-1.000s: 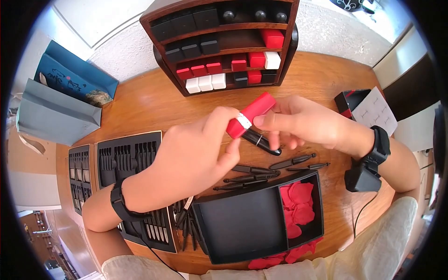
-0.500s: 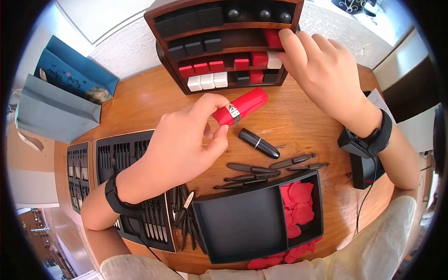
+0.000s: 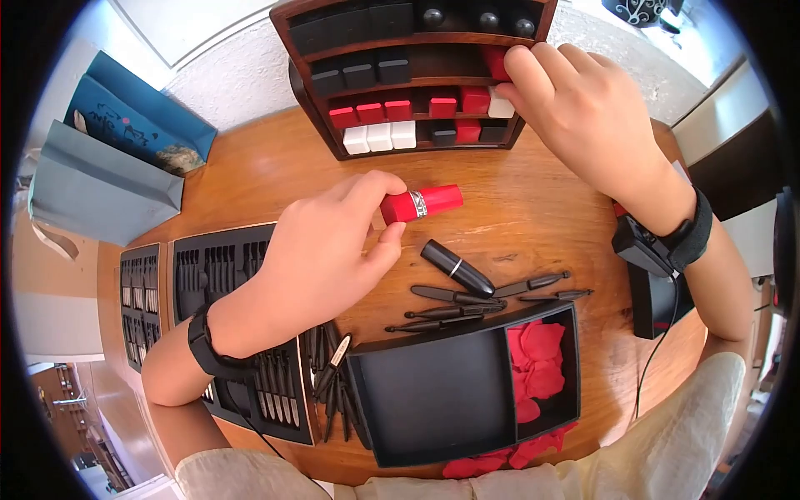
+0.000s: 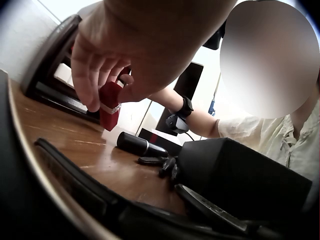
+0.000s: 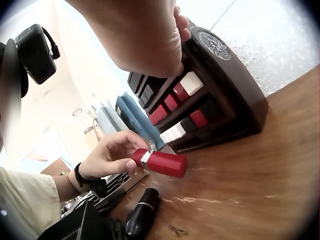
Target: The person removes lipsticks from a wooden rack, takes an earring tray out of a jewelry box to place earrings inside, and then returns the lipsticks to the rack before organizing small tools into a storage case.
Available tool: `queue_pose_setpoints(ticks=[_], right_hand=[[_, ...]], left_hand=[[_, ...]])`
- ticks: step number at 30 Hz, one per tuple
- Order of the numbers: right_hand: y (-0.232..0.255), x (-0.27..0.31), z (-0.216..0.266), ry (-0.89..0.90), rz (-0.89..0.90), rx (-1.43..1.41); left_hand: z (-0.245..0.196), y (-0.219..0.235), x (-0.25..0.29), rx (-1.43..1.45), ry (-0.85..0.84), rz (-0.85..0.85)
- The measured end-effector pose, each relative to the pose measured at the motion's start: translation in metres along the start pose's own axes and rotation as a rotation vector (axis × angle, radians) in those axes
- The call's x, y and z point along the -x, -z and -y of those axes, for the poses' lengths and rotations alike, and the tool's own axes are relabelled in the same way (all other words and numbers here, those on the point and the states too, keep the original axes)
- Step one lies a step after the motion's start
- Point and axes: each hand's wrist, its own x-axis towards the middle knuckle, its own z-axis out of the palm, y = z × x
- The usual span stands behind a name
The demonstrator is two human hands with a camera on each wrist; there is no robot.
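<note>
My left hand (image 3: 321, 242) pinches a red lipstick tube (image 3: 433, 200) by one end, holding it sideways above the table, its silver patterned band beside the fingertips. A black lipstick tube (image 3: 457, 268) with a thin silver ring lies just below it. Up at the right end of the wooden display shelf (image 3: 442, 82), my right hand (image 3: 583, 104) has its thumb and bent fingers at a red case (image 3: 495, 62). That case is partly covered by the hand; the right wrist view hides those fingertips. Red, white and black tubes stand along the shelf's tiers.
A black box (image 3: 429, 400) with red petals (image 3: 542, 367) in its side compartment sits in front. Slim black tools (image 3: 450, 311) lie behind it. Open trays (image 3: 218, 279) and paper bags (image 3: 108, 183) are at left; another black box (image 3: 650, 300) is under the right wrist.
My right hand let go of the red tube and moved up to the shelf's right end, where it stays. The left hand kept the tube, shifting it slightly left and turning it more level.
</note>
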Motion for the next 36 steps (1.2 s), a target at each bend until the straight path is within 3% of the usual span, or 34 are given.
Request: queue_pose_setpoints(ticks=[14,30,33,36], right_hand=[[0.006,-0.003,0.004,0.121,-0.133,-0.091],[0.001,-0.018,0.013,0.06,-0.114,-0.034],[0.008,-0.013,0.015,0.053,-0.155,-0.085],[0.021,-0.004,0.022,0.143,0.01,-0.427]], left_hand=[[-0.008,0.004,0.004,0.002,-0.057,-0.055],[-0.004,0.004,0.005,0.049,0.029,-0.028],[-0.004,0.005,0.004,0.096,-0.002,-0.073],[-0.002,0.012,0.004,0.082,0.06,-0.011]])
